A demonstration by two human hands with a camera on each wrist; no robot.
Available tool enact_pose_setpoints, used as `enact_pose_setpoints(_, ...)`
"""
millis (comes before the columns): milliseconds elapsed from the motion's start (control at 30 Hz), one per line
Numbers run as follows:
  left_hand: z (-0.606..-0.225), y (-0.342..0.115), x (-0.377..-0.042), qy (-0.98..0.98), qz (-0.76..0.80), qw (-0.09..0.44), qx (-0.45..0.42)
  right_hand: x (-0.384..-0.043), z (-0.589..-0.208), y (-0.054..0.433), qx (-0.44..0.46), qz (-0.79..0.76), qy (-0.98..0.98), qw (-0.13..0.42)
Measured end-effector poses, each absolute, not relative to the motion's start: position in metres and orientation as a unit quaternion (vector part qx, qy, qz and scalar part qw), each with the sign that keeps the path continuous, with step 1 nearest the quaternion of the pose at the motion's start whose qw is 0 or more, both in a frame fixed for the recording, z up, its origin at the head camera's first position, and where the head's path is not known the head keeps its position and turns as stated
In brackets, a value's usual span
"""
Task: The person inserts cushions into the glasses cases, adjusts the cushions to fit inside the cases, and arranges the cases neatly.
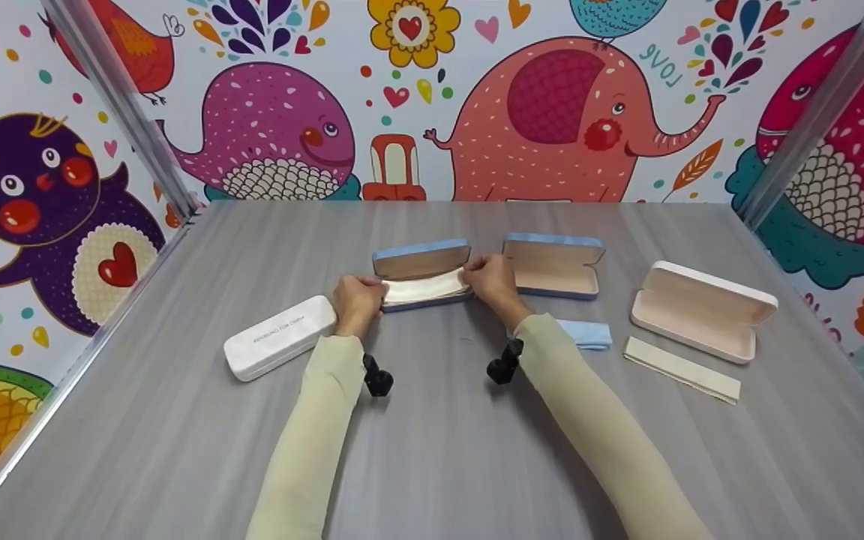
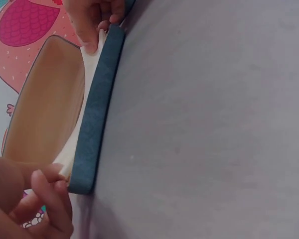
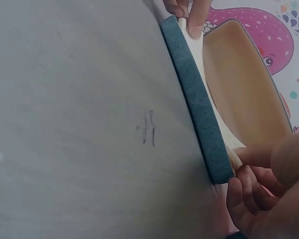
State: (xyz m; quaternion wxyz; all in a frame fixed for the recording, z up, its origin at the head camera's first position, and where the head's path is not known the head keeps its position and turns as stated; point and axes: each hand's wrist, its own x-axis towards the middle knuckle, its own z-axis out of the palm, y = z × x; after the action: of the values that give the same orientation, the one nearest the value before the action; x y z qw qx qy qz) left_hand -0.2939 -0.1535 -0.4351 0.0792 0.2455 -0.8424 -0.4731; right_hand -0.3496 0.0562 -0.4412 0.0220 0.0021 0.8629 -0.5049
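Note:
A folded cream cleaning cloth (image 1: 424, 287) lies lengthwise over the lower half of an open blue glasses case (image 1: 422, 259) in the head view. My left hand (image 1: 358, 300) pinches the cloth's left end, right at the case's end. At the other end, my right hand (image 1: 492, 279) pinches the cloth between thumb and fingers. In the left wrist view the cloth (image 2: 91, 64) sags between the two hands, along the inside of the blue front wall (image 2: 96, 114). The tan-lined lid (image 3: 241, 79) stands raised behind it in the right wrist view.
A closed white glasses case (image 1: 280, 337) lies left of my left hand. Another open blue case (image 1: 556, 279) stands right of my right hand, with a folded light blue cloth (image 1: 588, 334) in front. Farther right are an open white case (image 1: 694, 330) and a folded cream cloth (image 1: 683, 370).

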Motion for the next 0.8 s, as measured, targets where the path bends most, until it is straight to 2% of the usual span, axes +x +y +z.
enact_pose_setpoints(433, -0.429, -0.154, -0.292, -0.846, -0.468, 0.072, 0.244, -0.348, -0.437, 0.059, 0.002, -0.501, 0.865, 0.027)
enact_pose_setpoints(800, -0.404, -0.157, -0.293, -0.857, -0.441, 0.076, 0.255, -0.35, -0.404, 0.067, 0.027, -0.492, 0.869, 0.029)
